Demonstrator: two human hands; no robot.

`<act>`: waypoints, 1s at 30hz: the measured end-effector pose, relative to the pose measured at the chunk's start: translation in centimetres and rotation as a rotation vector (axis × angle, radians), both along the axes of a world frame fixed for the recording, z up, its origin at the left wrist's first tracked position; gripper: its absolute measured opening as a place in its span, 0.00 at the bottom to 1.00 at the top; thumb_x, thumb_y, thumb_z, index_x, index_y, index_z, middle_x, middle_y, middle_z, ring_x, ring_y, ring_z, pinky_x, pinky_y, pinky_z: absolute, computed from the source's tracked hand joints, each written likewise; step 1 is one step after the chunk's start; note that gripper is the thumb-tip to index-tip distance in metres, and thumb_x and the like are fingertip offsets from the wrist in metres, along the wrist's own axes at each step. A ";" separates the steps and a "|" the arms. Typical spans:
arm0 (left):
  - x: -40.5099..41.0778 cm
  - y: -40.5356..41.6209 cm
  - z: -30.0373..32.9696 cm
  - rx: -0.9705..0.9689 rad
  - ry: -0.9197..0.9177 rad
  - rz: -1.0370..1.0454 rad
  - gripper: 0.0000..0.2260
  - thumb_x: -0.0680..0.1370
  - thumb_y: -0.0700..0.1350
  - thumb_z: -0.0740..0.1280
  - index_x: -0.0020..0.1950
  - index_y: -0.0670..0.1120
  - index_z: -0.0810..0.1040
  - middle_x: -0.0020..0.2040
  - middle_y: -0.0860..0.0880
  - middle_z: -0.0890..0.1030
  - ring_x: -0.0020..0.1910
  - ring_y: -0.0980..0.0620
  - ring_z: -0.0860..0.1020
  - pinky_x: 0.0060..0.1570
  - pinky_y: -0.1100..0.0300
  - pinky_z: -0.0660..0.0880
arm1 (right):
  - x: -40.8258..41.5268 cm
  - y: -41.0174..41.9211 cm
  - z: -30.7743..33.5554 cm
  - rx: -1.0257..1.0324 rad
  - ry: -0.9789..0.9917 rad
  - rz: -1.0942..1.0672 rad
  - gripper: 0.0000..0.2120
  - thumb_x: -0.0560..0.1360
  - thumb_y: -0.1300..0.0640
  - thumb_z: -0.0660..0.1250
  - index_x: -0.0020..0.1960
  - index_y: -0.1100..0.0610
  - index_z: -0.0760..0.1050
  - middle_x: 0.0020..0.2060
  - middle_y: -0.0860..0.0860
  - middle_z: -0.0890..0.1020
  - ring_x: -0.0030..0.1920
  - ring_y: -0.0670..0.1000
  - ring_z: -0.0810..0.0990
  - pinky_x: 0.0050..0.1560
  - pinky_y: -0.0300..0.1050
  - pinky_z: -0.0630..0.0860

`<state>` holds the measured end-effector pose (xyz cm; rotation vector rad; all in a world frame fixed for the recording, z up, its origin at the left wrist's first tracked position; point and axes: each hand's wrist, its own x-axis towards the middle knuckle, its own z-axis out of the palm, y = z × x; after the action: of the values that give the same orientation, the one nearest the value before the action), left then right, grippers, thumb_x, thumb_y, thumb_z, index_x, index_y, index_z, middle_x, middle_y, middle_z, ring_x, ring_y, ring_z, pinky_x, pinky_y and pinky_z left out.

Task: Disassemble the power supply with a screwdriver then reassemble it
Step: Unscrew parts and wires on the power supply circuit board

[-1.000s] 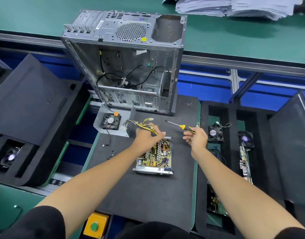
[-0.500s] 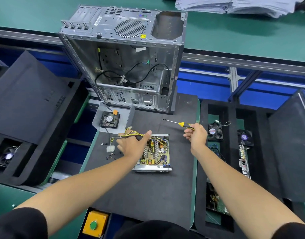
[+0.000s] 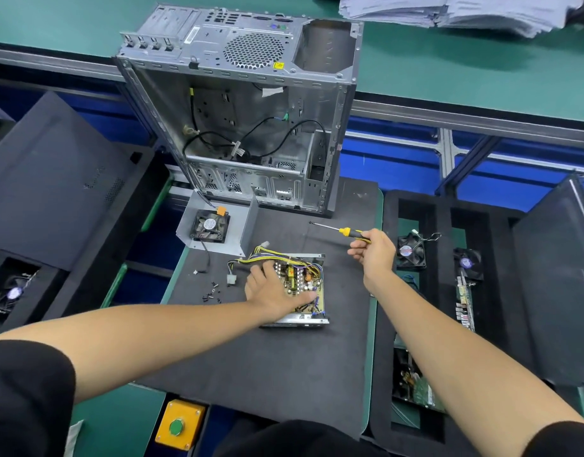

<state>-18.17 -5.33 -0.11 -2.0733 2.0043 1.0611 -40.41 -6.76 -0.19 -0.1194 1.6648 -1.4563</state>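
The opened power supply (image 3: 303, 285) lies on the black mat (image 3: 270, 364), its circuit board bare in a shallow metal tray. Yellow and black cables (image 3: 251, 258) trail off its far left corner. My left hand (image 3: 270, 291) rests flat on the board, fingers spread, thumb over the near right part. My right hand (image 3: 374, 253) hovers to the right of the unit and grips a yellow-and-black screwdriver (image 3: 345, 230), whose shaft points left. The grey metal cover (image 3: 218, 229) with its fan stands at the mat's far left. Several small black screws (image 3: 213, 291) lie left of the unit.
An empty computer case (image 3: 244, 110) stands at the back of the mat. Black foam trays on the right hold fans (image 3: 411, 252) and circuit boards (image 3: 465, 301). A black panel (image 3: 63, 179) leans at the left. A yellow box with a green button (image 3: 178, 425) sits at the near edge.
My left hand let go of the cable bundle, which now lies to the left, and came down flat on the board. My right hand with the screwdriver barely moved.
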 end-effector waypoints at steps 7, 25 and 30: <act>1.4 0.0 1.8 -0.362 -0.033 -0.330 0.34 0.72 0.66 0.72 0.65 0.46 0.65 0.58 0.49 0.64 0.62 0.44 0.65 0.64 0.51 0.63 | 0.3 0.1 -0.1 -0.004 0.011 0.019 0.06 0.78 0.62 0.59 0.46 0.60 0.74 0.26 0.53 0.80 0.24 0.52 0.78 0.27 0.40 0.71; -0.4 -5.6 0.6 -0.498 -0.297 -1.254 0.51 0.63 0.76 0.66 0.78 0.50 0.60 0.68 0.40 0.67 0.62 0.39 0.70 0.57 0.47 0.73 | -0.2 -0.1 -1.0 0.019 0.044 0.009 0.05 0.75 0.61 0.60 0.43 0.58 0.74 0.26 0.53 0.81 0.24 0.52 0.78 0.27 0.40 0.70; -0.4 -5.5 0.1 -0.536 -0.264 -1.235 0.51 0.61 0.76 0.66 0.76 0.50 0.60 0.67 0.42 0.69 0.61 0.41 0.71 0.57 0.48 0.73 | -0.3 -0.3 -0.7 0.024 0.053 0.013 0.05 0.75 0.62 0.60 0.42 0.58 0.74 0.25 0.53 0.80 0.24 0.52 0.77 0.27 0.41 0.69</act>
<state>-18.56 -10.87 0.02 -0.5817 2.8089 0.0111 -40.71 -7.06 -0.91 -0.1565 1.7205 -1.4336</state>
